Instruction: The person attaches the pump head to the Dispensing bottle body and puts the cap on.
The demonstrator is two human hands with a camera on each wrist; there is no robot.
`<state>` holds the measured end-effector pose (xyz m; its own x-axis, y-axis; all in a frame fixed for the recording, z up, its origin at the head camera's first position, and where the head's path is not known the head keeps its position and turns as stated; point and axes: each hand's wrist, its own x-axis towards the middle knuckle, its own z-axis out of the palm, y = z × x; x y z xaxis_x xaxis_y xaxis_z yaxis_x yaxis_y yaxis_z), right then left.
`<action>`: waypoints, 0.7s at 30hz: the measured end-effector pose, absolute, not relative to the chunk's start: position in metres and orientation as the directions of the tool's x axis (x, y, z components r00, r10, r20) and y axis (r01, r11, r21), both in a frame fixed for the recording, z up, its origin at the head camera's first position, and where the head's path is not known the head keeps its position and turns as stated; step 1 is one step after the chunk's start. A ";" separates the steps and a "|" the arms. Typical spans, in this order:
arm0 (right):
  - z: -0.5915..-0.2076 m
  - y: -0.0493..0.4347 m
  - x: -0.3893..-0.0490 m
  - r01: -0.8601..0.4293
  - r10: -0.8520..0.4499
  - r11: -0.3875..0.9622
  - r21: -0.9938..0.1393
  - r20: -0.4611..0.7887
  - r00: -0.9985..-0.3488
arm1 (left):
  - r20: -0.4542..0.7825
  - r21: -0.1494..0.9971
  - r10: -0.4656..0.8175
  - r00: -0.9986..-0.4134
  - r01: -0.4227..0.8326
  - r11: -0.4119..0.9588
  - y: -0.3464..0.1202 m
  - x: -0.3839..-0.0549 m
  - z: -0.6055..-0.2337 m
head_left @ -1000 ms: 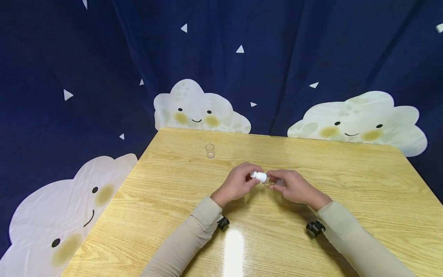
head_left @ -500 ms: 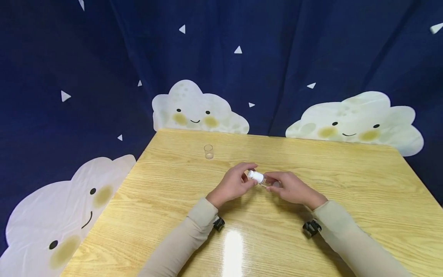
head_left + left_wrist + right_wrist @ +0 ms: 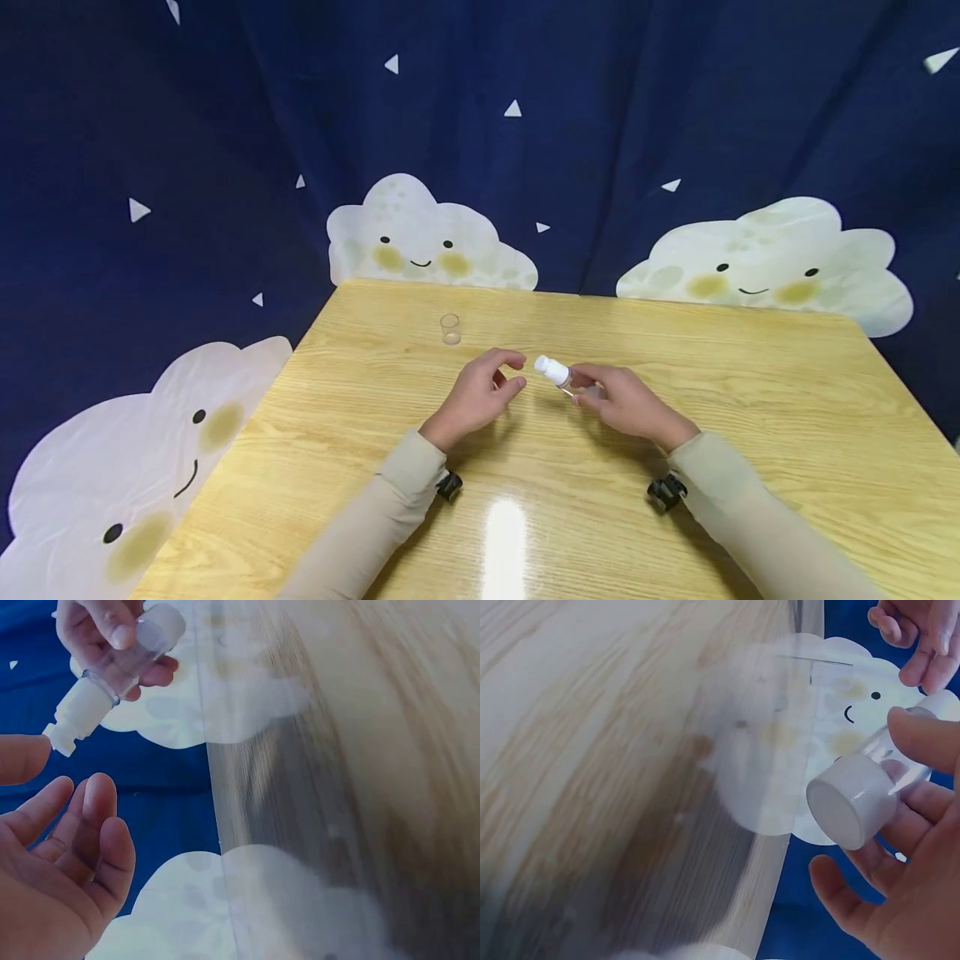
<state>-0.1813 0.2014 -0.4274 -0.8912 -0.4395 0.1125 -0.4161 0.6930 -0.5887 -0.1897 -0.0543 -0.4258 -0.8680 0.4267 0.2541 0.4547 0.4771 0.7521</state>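
Observation:
A small clear bottle with a white pump top (image 3: pixel 553 371) is held tilted above the table, its top pointing toward my left hand. My right hand (image 3: pixel 626 402) grips its clear body between thumb and fingers. In the right wrist view the whitish round base of the bottle (image 3: pixel 844 806) faces the camera. My left hand (image 3: pixel 480 387) is a little to the left of the pump top, fingers loosely bent and holding nothing. From the left wrist view, a gap shows between most of its fingers and the white pump top (image 3: pixel 81 709).
A clear cylindrical cap or cup (image 3: pixel 451 330) stands on the wooden table (image 3: pixel 360 400), farther back and left of the hands. Behind the table hangs a dark blue curtain (image 3: pixel 465 100) printed with clouds and triangles. Black wrist cameras (image 3: pixel 666 493) sit under both cuffs.
My left hand has let go of the pump top and drawn away to the left. The right hand still holds the bottle, whose white top is now fully exposed.

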 end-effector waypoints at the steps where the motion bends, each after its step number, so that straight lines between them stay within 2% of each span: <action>1: -0.428 0.200 -0.182 -0.416 -0.434 0.689 -0.594 0.122 -0.893 | 0.256 0.752 0.422 -0.869 0.454 0.478 -0.056 -0.189 -0.426; 13: -0.423 0.187 -0.193 -0.369 -0.320 0.682 -0.631 0.196 -0.927 | 0.238 0.739 0.421 -0.875 0.444 0.507 -0.064 -0.186 -0.425; 21: -0.420 0.179 -0.221 -0.315 -0.263 0.680 -0.662 0.181 -0.948 | 0.205 0.740 0.423 -0.883 0.422 0.523 -0.066 -0.185 -0.430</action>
<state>-0.2213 0.1788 -0.4195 -0.9477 -0.2631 0.1809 -0.3152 0.6804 -0.6616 -0.1849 -0.0665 -0.4299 -0.8829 0.4225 0.2046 0.4220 0.5235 0.7402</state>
